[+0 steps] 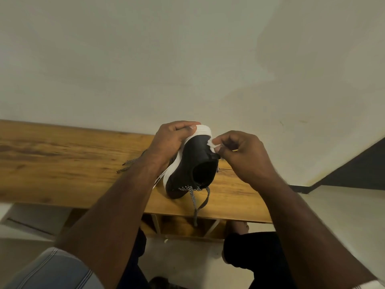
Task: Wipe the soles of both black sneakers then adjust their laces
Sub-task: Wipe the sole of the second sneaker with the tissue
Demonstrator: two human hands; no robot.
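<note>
Now the left hand (169, 140) is gripping the white-soled black sneaker (192, 163) on the wooden counter (62, 163); at 3 o'clock, the right hand (243, 155) is pinching a small white wipe (212, 143).

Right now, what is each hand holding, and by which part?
The left hand grips the black sneaker by its white sole at the heel end. The right hand pinches a small white wipe against the heel.

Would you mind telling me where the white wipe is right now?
In the head view, the white wipe is pinched in the right hand, pressed against the heel of the black sneaker, which the left hand holds tilted above the wooden table.
</note>
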